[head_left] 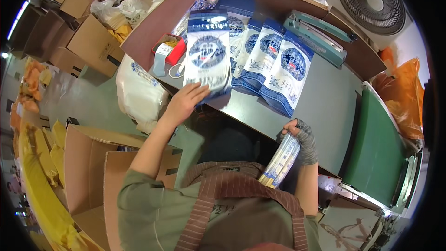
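pouches (272, 49) on the table (330, 97), box (177, 57) at their left, sealer (320, 39) at right rear

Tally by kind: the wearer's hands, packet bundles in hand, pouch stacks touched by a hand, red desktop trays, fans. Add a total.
Left hand and right hand: 2
Held packet bundle: 1
Touched pouch stack: 1
Red tray: 1
Fan: 1
Total: 6

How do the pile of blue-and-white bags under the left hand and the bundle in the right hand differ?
Shape: the bag pile is flat and broad; the bundle is narrow, made of slim wrapped sticks.
Pose: the bag pile is at the desk's near edge; the bundle slants toward the apron.
Contact: the left hand lies over the bag pile's lower end; the right hand closes around the bundle.
Shared: white with blue print.
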A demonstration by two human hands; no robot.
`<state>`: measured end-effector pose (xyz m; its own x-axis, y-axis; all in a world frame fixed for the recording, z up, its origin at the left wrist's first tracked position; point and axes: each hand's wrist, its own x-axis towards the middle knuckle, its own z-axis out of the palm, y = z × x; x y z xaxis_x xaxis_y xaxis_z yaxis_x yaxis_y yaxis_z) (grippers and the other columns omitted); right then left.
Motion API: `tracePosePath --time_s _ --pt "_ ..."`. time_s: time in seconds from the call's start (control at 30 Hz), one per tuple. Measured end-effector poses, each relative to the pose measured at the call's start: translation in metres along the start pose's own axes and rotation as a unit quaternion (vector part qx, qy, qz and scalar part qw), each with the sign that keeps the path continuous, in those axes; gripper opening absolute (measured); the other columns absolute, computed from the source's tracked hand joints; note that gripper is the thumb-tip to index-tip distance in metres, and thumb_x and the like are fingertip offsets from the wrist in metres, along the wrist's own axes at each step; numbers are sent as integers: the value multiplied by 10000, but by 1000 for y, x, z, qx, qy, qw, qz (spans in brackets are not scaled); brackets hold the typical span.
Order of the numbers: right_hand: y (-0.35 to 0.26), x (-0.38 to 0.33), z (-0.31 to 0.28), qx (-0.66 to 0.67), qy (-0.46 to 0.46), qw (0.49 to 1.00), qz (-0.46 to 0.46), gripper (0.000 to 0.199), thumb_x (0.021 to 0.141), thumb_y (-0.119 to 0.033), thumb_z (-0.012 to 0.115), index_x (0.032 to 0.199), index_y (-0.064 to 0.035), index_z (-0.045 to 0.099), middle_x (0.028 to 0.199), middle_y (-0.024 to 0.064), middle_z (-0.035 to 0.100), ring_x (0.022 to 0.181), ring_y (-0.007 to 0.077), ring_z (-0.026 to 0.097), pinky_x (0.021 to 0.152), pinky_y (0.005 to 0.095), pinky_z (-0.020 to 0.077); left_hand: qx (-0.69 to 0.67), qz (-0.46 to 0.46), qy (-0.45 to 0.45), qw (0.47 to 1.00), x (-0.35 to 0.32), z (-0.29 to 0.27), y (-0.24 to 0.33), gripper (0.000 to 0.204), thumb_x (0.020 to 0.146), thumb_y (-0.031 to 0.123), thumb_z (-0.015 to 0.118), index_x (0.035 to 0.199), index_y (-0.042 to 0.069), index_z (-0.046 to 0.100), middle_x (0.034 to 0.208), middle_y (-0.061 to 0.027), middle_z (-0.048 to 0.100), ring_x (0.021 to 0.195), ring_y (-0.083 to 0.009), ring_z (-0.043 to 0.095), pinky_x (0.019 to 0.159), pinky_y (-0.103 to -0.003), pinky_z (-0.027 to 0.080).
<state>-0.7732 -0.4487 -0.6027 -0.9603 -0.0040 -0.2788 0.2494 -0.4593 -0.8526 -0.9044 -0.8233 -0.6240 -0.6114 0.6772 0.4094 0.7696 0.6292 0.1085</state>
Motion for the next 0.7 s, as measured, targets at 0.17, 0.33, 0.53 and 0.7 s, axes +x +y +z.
tracePosePath --time_s 0.17,0.33,0.53,0.7 --pt "-5 -6 -2 -9 27 1000 -9 211 813 -176 673 905 7 624 769 99 649 632 179 631 598 298 540 93 36 -7 995 55 13 -52 474 787 68 588 1260 106 571 1324 -48 558 1230 -277 502 1041 -428 382" --pt "-7 -25 -26 15 81 996 -27 194 815 -168 675 901 -1 628 763 95 646 633 172 627 596 288 532 74 -23 -37 996 77 -20 -1 532 770 237 743 1254 92 577 1271 -78 583 1195 -276 526 1022 -399 387" --pt "-10 -38 -34 5 86 995 -45 174 808 -162 683 875 -9 636 761 92 644 659 170 626 616 286 528 -111 -161 102 975 80 40 -52 281 775 191 756 950 10 630 785 -85 563 756 -241 571 704 -332 463" --pt "-8 -36 -43 13 101 994 -47 162 810 -152 679 873 -10 632 764 97 644 657 173 622 610 287 524 -178 -200 75 961 113 39 -84 270 781 248 744 892 19 654 824 -107 601 696 -272 579 640 -359 460"
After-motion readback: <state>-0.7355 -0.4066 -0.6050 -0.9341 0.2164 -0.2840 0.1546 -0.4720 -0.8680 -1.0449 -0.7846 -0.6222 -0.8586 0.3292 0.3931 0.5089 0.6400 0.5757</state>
